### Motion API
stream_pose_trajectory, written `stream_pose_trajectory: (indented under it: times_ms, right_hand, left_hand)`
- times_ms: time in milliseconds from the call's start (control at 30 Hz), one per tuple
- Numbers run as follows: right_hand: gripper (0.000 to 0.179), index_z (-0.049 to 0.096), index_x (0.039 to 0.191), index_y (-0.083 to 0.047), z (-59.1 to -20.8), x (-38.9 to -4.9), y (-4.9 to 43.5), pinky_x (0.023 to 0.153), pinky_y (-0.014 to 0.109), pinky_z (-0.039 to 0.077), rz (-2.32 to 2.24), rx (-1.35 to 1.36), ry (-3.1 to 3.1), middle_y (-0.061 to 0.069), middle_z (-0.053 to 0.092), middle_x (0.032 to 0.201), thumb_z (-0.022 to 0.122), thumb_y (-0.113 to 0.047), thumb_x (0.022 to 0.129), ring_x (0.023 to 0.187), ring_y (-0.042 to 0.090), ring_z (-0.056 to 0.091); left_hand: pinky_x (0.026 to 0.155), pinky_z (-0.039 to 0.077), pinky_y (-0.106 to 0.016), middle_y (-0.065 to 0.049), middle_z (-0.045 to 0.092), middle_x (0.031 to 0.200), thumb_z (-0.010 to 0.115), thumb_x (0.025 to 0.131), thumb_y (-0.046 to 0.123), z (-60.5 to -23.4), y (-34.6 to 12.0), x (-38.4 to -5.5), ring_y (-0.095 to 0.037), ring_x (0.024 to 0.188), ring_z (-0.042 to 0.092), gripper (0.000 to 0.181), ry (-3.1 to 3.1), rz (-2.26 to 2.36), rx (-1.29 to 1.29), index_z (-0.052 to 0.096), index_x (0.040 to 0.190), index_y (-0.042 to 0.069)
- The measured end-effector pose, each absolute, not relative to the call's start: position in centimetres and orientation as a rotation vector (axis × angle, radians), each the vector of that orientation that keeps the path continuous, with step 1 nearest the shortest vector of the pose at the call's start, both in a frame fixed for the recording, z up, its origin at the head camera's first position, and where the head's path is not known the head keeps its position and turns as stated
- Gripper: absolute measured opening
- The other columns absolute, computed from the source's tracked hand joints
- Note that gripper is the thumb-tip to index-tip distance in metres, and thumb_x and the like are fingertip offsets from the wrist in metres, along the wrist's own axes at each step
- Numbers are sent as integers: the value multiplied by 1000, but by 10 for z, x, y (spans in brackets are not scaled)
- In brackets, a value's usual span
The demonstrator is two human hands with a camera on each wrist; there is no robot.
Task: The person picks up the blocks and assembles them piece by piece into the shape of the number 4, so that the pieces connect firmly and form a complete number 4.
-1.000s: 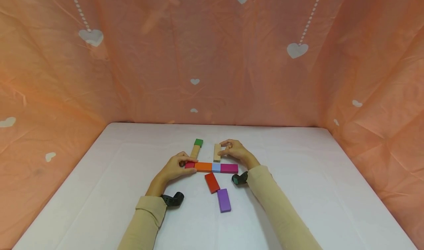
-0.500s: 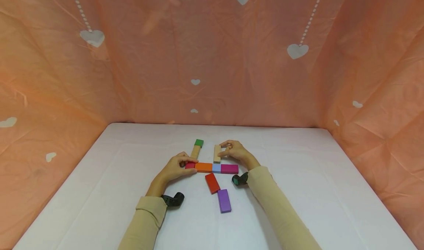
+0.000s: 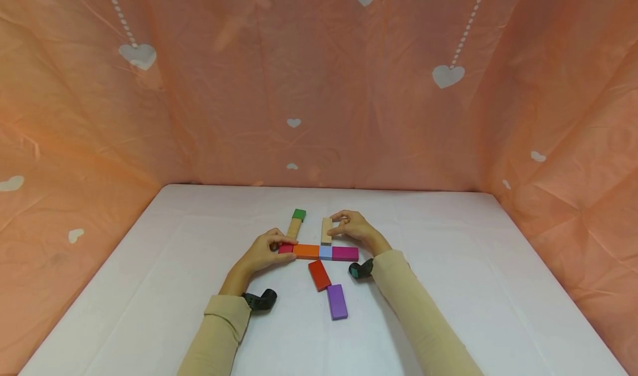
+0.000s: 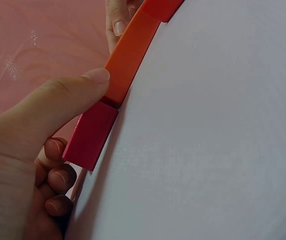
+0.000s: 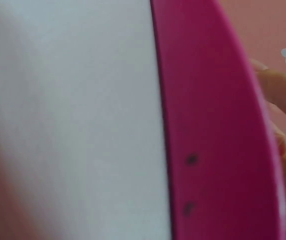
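Observation:
My left hand (image 3: 264, 251) is at the left end of a row of wooden blocks. Its thumb and index finger pinch the left end of an orange block (image 3: 306, 251), beside a crimson block (image 3: 286, 248); in the left wrist view, other fingers curl behind the crimson one. A light blue block (image 3: 325, 252) and a magenta block (image 3: 345, 253) continue the row rightward. Beyond the blue block, my right hand (image 3: 355, 225) pinches a plain wooden block (image 3: 326, 230) by its right side, its near end right at the row. The magenta block (image 5: 213, 125) mostly hides that hand in the right wrist view.
Another plain block (image 3: 294, 228) points away from the row's left end, with a green block (image 3: 299, 215) at its far tip. Nearer me, a red block (image 3: 319, 275) and a purple block (image 3: 337, 302) lie at a slant on the white table (image 3: 448, 287).

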State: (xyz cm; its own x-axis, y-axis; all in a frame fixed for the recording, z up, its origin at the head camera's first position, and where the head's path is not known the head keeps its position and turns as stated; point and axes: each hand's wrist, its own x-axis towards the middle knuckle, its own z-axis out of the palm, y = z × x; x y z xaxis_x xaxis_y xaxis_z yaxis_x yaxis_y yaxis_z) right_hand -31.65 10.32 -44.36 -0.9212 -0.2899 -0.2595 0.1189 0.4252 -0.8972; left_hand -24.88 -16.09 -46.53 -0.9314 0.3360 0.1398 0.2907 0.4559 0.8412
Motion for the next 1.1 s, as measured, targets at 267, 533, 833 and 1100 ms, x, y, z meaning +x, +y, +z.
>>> stream_pose_trajectory:
  times_ms: [267,533,833,1100]
  right_hand:
    - [48,59,123,-5,-446,-319,104,65,22,34,-1480,-127,2308,15,61,121,76,-13,80,63,11,39]
    - [49,59,123,-4,-448,-320,104,63,22,33,-1479,-146,2316,-3,50,79,77,-12,79,62,11,38]
    - [49,58,125,-3,-446,-319,104,67,24,33,-1466,-177,2306,-4,38,60,76,-13,80,63,12,39]
    - [48,58,125,-5,-444,-317,105,73,24,36,-1445,-161,2322,-4,44,67,75,-14,81,68,12,41]
  left_hand:
    - [66,33,-20,-6,50,84,80,77,14,-465,-161,-248,-9,76,39,31,2641,1506,561,74,106,4]
    - [66,32,-20,-7,49,83,80,77,14,-465,-161,-248,-9,76,39,31,2652,1507,568,74,105,4]
    - [66,32,-20,-7,49,83,80,76,14,-466,-162,-248,-9,75,39,31,2648,1524,588,74,104,4]
    - [67,33,-19,-8,51,84,81,76,14,-466,-162,-249,-9,76,40,31,2651,1519,600,74,104,4]
